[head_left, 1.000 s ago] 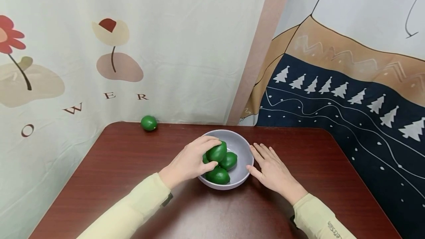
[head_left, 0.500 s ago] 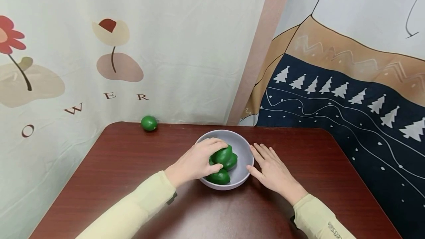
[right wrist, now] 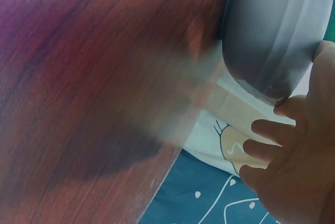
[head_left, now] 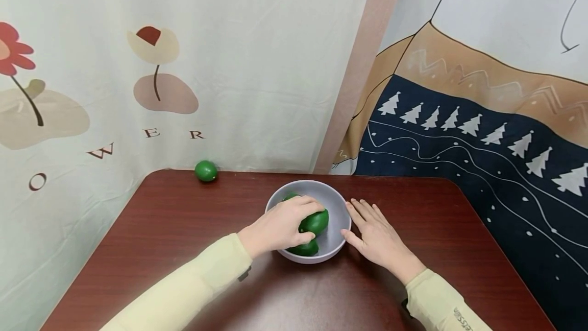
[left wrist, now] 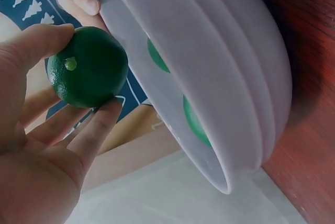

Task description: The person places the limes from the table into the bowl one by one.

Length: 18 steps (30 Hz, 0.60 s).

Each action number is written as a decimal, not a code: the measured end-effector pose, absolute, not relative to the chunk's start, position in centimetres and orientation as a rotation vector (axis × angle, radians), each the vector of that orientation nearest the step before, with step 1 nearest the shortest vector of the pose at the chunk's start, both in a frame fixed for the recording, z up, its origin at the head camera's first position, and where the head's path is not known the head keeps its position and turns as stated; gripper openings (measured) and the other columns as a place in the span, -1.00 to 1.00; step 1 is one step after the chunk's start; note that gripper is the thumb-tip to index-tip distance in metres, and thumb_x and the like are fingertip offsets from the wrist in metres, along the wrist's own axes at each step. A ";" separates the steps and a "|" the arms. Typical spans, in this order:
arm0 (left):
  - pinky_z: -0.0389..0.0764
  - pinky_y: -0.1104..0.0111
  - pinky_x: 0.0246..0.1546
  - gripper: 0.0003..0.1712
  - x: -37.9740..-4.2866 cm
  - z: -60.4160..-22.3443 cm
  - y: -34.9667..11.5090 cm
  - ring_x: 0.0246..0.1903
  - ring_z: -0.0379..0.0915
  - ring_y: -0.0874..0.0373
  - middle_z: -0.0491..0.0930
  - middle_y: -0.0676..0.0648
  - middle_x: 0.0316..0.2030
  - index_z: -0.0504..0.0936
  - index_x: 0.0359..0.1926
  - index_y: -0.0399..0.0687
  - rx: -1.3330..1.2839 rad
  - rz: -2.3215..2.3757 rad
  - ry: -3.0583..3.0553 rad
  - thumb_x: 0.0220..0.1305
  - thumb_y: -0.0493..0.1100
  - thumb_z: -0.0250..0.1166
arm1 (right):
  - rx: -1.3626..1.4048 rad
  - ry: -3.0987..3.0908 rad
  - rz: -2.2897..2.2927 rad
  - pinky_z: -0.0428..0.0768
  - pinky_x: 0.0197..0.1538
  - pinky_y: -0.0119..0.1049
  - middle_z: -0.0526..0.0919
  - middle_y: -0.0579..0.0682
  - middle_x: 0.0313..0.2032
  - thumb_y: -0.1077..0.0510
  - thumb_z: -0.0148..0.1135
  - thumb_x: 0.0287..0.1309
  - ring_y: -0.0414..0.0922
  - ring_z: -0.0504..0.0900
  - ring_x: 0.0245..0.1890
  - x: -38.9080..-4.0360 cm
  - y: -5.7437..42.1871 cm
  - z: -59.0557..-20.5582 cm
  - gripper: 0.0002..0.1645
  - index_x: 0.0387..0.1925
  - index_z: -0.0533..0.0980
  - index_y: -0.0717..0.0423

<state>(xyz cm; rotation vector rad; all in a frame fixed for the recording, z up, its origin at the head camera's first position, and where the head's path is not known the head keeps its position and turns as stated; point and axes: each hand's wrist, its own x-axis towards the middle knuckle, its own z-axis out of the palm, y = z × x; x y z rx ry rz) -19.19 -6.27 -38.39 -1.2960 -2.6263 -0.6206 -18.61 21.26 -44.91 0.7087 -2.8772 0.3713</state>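
Note:
My left hand [head_left: 281,225] reaches over the pale lavender bowl [head_left: 337,213] and holds a green lime [left wrist: 88,69] between thumb and fingers. In the left wrist view this lime shows its small stem end, above the bowl's opening. Other limes lie in the bowl: one lime [head_left: 305,249] in front of the hand, another lime [head_left: 291,196] behind it, partly covered. My right hand [head_left: 380,236] lies along the bowl's right side, fingers extended. In the right wrist view its thumb and index fingertip touch the bowl near its rim.
A single lime [head_left: 205,171] sits at the table's back left edge. The bowl stands on a dark red wooden table [head_left: 193,234]. Printed curtains [head_left: 257,65] hang directly behind the table's back edge.
My left hand has moved right and slightly down over the bowl, carrying the lime with it. The right hand and the bowl have stayed in place.

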 end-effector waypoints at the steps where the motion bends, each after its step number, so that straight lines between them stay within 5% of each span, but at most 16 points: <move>1: 0.56 0.32 0.06 -0.45 -19.2 -38.4 -6.2 0.01 0.52 0.16 0.62 0.01 0.10 0.65 0.17 -0.09 -1.302 -0.611 -2.630 0.11 -0.18 0.46 | 0.710 -2.877 0.370 0.14 0.54 0.20 0.32 0.23 0.49 -0.26 0.18 0.39 0.23 0.22 0.53 -18.6 21.3 -44.9 -0.11 0.52 0.29 0.19; 18: 0.56 0.41 -0.05 -0.49 -19.2 -38.7 -4.4 -0.09 0.53 0.21 0.63 0.04 0.02 0.66 0.13 -0.02 -1.351 -0.492 -2.731 0.12 -0.13 0.49 | 0.711 -2.881 0.365 0.14 0.54 0.20 0.32 0.24 0.49 -0.25 0.18 0.39 0.24 0.22 0.53 -18.6 21.2 -44.9 -0.10 0.53 0.28 0.19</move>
